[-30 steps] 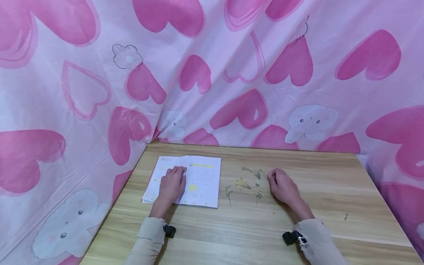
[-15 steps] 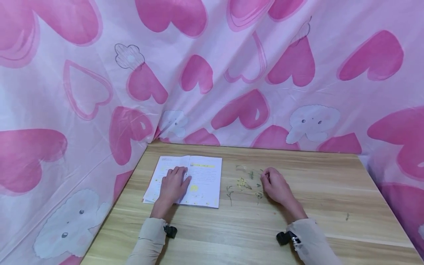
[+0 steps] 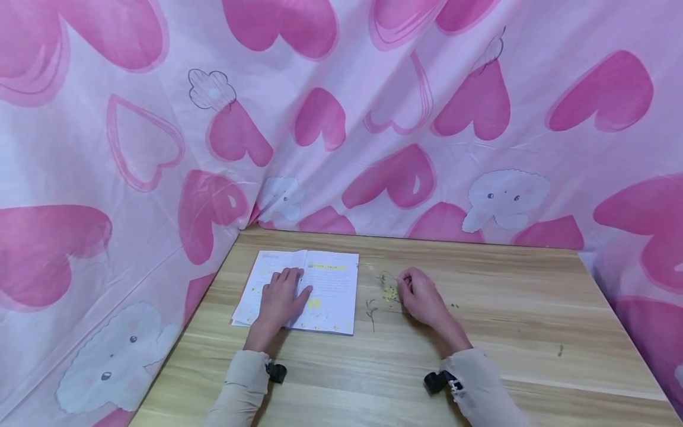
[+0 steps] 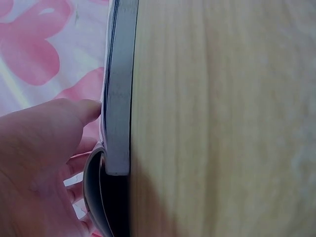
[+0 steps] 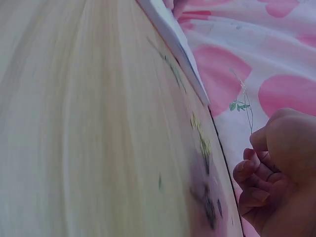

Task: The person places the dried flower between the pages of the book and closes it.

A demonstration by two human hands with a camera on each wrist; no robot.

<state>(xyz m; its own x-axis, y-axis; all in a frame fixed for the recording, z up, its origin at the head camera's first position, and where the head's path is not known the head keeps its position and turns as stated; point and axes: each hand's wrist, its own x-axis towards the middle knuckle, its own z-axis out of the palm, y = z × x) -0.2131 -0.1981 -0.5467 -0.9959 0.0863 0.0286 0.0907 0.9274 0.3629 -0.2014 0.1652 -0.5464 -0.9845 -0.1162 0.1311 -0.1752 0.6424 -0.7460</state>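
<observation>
Head view: an open book is shown lying flat on the wooden table, near its far left corner. The left hand is laid palm-down across the pages, its grip released and its fingers kept straight. In the left wrist view the page edges are seen side-on, with a fingertip set against them. To the right of the book, small dried sprigs with yellow flowers are scattered on the table. The right hand is placed just beside them, fingers curled. In the right wrist view a thin green stem is seen pinched in that grip and held above the table, against the pink heart-printed cloth by which the table is enclosed at the back and left.
</observation>
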